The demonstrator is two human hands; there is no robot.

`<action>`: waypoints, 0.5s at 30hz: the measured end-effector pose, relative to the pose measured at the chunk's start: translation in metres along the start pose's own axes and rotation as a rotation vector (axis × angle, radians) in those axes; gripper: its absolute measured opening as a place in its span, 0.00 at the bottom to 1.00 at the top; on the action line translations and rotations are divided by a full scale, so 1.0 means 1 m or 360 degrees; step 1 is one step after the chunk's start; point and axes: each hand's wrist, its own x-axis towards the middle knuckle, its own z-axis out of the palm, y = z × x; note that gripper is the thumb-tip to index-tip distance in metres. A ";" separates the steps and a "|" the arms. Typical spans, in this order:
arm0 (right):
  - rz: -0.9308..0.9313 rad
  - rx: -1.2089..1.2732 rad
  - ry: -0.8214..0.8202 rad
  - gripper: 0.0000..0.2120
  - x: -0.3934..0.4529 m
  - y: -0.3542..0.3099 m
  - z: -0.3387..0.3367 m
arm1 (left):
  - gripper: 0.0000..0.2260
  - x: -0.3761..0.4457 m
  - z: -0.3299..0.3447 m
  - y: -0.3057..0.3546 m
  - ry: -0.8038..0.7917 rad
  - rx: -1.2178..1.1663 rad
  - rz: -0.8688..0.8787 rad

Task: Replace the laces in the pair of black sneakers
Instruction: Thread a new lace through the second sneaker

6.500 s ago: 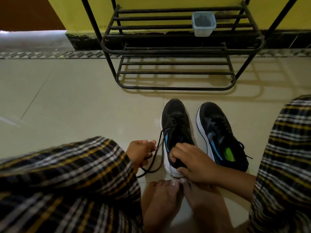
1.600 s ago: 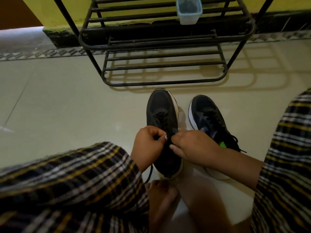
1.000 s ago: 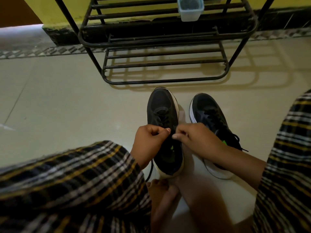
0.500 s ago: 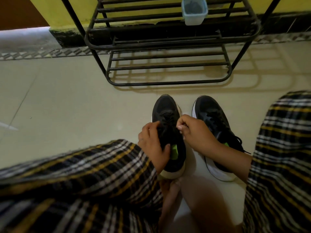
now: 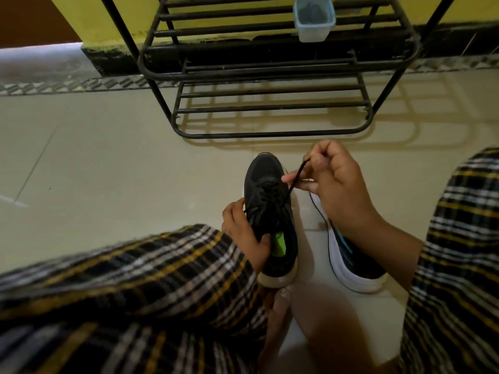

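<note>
Black lace point(image 5: 296, 176) is pinched and drawn up taut by the right hand point(image 5: 340, 190) above the left-side sneaker point(image 5: 271, 211).

Cream floor tiles point(image 5: 108, 171) carry both sneakers, side by side between plaid-trousered legs point(image 5: 135, 287); the left-side sneaker is gripped at its side and collar by the left hand point(image 5: 247, 230), a green insole patch showing inside. Much of the other sneaker point(image 5: 356, 268) is hidden by the right forearm. Behind stands a black metal rack point(image 5: 270, 68), on which a clear plastic tub point(image 5: 314, 18) holds something dark, not identifiable. No legible writing can be made out.
</note>
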 end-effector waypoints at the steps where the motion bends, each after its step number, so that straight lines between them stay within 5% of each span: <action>1: 0.0075 0.0091 0.0039 0.10 0.002 -0.004 0.000 | 0.43 0.000 -0.001 0.000 -0.0016 -0.0007 -0.0004; 5: 0.0210 -0.0680 0.0000 0.07 0.003 0.007 -0.005 | 0.41 0.001 0.001 -0.002 0.0001 -0.0012 0.0001; 9: 0.0483 -0.1472 -0.0679 0.10 -0.010 0.025 -0.005 | 0.44 0.003 0.003 -0.005 0.0081 -0.0032 0.0039; 11: 0.0450 -0.1525 -0.0775 0.12 -0.013 0.028 -0.004 | 0.45 0.004 0.002 -0.004 0.0060 -0.0030 0.0007; 15: 0.0243 -0.1147 -0.0446 0.06 -0.006 0.023 -0.010 | 0.44 0.002 0.004 -0.007 0.0086 -0.0022 0.0012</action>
